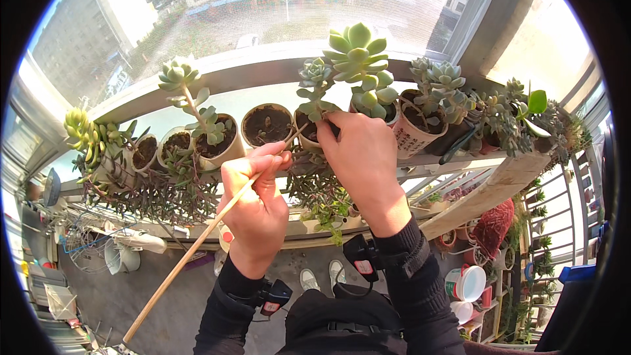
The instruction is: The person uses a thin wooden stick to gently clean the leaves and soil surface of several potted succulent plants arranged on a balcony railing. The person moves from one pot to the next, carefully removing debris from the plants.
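My left hand (256,197) is closed in a pinch around a long thin wooden stick (190,253). The stick's tip slants into the soil of a small pot (305,135), and its other end reaches down to the lower left. Over the same pot my right hand (361,158) has its fingers curled at the base of a blue-green succulent (315,79); the fingertips are partly hidden. Just left stands a round pot (268,108) of dark soil with a tiny sprout. A larger pale-green rosette succulent (358,52) rises behind my right hand.
Several potted succulents line the windowsill, among them a leggy one (197,105) at left and a pot with dark markings (414,135) at right. Trailing plants (164,190) hang below the ledge. A wooden board (493,190) edges the right side. A white bucket (470,283) stands lower right.
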A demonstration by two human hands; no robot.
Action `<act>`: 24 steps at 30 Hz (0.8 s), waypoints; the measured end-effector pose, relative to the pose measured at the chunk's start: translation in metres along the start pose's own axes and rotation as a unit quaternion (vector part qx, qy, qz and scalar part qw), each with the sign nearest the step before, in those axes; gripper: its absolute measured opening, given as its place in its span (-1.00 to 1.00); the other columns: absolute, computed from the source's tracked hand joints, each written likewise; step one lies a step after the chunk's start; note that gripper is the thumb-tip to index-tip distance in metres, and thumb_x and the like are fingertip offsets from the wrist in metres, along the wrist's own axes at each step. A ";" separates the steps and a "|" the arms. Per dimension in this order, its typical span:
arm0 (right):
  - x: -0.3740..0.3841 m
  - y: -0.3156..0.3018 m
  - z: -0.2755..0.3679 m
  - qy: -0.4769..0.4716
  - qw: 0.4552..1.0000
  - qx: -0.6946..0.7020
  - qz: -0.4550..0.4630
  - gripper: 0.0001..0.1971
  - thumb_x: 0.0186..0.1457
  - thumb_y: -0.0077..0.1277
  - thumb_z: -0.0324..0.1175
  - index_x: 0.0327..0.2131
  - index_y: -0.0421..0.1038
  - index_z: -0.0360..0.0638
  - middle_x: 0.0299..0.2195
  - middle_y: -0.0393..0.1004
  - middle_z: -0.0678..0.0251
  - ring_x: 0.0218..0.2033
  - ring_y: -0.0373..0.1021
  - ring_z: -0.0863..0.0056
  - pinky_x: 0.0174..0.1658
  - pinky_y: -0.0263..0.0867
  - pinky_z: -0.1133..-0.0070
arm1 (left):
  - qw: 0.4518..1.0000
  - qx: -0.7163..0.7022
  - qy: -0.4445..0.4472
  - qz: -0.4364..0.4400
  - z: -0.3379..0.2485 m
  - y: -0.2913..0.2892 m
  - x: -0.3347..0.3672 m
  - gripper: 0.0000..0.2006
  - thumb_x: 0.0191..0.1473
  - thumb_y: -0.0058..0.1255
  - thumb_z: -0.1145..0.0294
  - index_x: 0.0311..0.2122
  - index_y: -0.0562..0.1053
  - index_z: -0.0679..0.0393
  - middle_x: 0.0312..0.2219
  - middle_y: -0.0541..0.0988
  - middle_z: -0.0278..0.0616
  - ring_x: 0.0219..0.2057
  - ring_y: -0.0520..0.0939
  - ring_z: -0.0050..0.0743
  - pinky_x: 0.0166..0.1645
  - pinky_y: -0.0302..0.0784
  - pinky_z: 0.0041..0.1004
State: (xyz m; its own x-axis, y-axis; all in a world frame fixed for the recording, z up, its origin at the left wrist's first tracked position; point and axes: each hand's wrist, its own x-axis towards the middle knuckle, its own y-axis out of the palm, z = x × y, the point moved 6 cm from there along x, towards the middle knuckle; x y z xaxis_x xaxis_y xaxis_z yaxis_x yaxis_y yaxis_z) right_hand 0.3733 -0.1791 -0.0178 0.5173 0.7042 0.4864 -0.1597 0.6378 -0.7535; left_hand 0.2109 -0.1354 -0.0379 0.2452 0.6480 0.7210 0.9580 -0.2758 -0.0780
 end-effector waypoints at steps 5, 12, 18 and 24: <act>-0.007 -0.013 0.000 0.007 0.995 0.088 -0.054 -0.81 0.16 0.08 -0.28 -0.42 0.57 -0.16 -0.62 0.51 0.11 -0.54 0.51 0.12 -0.43 0.40 0.32 | 0.999 -0.007 0.032 -0.002 0.000 0.001 0.001 -0.90 0.23 -0.09 0.72 -0.21 0.29 0.33 -0.20 0.62 0.11 -0.27 0.72 -0.31 -0.16 0.69 -0.43; -0.064 -0.071 -0.028 0.030 0.994 0.046 0.094 -0.84 0.08 0.20 -0.33 -0.35 0.54 -0.22 -0.57 0.53 0.18 -0.49 0.51 0.18 -0.40 0.38 0.36 | 1.000 0.014 0.020 0.010 -0.012 -0.006 0.010 -0.93 0.29 -0.11 0.64 -0.20 0.27 0.27 -0.23 0.62 0.12 -0.32 0.72 -0.29 -0.14 0.68 -0.39; -0.054 -0.075 -0.025 -0.060 0.976 -0.076 0.194 -0.78 -0.01 0.26 -0.33 -0.31 0.57 -0.24 -0.39 0.53 0.14 -0.33 0.49 0.13 -0.29 0.39 0.34 | 0.999 0.031 -0.022 0.028 -0.026 -0.011 0.035 -0.90 0.24 -0.04 0.67 -0.24 0.31 0.26 -0.33 0.65 -0.04 -0.40 0.71 -0.44 -0.27 0.65 -0.49; -0.002 -0.046 0.022 -0.223 0.967 -0.086 0.082 -0.94 -0.08 0.08 -0.52 -0.50 0.54 -0.16 -0.49 0.53 0.20 -0.41 0.54 0.22 -0.35 0.46 0.40 | 0.996 -0.028 -0.079 0.031 -0.022 -0.008 0.048 -0.88 0.21 -0.03 0.71 -0.24 0.32 0.27 -0.39 0.65 -0.09 -0.42 0.70 -0.46 -0.29 0.64 -0.51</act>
State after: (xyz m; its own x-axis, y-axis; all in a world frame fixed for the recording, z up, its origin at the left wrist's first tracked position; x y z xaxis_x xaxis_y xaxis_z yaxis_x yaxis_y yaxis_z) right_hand 0.3613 -0.2027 0.0256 0.0755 0.8804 0.4682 -0.0471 0.4721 -0.8803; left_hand 0.2116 -0.1178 0.0120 0.3288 0.7306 0.5984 0.9315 -0.3554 -0.0779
